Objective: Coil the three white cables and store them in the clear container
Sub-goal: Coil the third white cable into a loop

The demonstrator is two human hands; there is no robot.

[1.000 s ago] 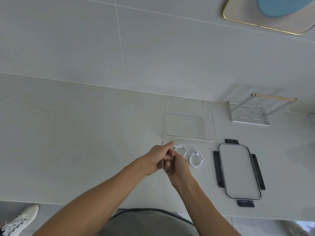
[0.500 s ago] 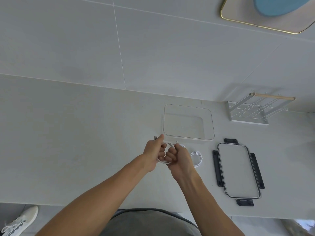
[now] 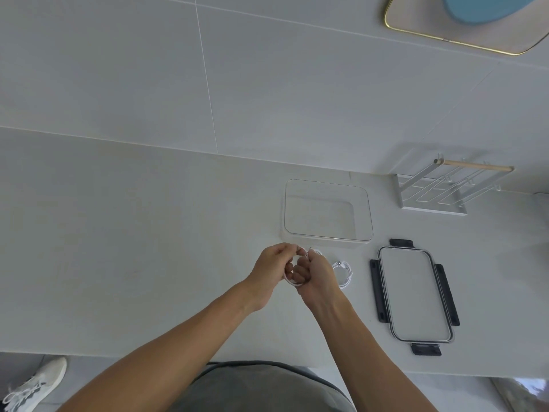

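Both my hands hold one white cable (image 3: pixel 290 281) wound into a small loop just above the counter. My left hand (image 3: pixel 271 267) pinches the loop's top. My right hand (image 3: pixel 315 273) grips its right side with curled fingers. A second coiled white cable (image 3: pixel 344 272) lies on the counter just right of my right hand. Part of a third white cable (image 3: pixel 317 251) peeks out behind my right hand, mostly hidden. The clear container (image 3: pixel 326 185) sits with nothing in it just beyond my hands.
The container's lid (image 3: pixel 414 292), with black clips, lies to the right on the counter. A white rack with a wooden bar (image 3: pixel 439 188) stands at the back right against the tiled wall. The counter's front edge runs just below my forearms.
The loop has been wound tighter between my hands. My left hand's fingers have come in onto the loop's top, and the cable end that stuck out left is no longer visible.
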